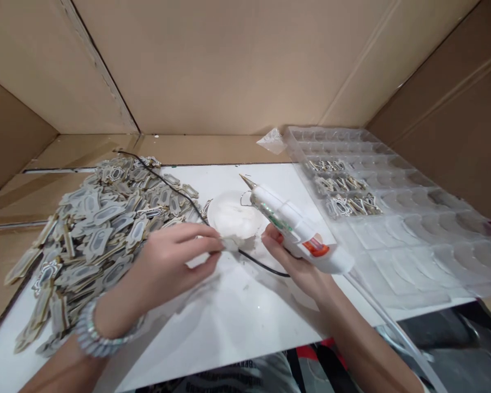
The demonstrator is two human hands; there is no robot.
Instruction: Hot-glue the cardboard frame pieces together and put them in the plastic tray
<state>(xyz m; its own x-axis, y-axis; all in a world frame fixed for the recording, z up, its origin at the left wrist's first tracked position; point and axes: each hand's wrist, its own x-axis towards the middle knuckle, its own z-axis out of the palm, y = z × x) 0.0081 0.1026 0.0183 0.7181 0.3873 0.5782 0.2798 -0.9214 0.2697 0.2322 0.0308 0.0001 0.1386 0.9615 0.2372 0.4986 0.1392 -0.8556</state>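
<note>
My right hand (292, 262) is wrapped around a white hot glue gun (297, 226), its metal nozzle tilted up and to the left. Out of the gun's rear end runs a long translucent glue stick (387, 314). Just left of it, my left hand (184, 251) pinches a small pale, translucent piece (230, 243); blur hides its exact shape. That piece is in front of a round white dish (217, 218) with whitish material in it. Left of my left hand spreads a heap of small flat ornamental frame-shaped pieces (100, 240), grey with tan edges.
A clear plastic tray (387, 234) with rows of curved slots stands at right, some slots holding small frame pieces (347, 206). A black cord (172, 188) crosses the heap and the white table (245, 316). A crumpled clear plastic piece (273, 141) lies behind. Cardboard walls (237, 65) enclose the area.
</note>
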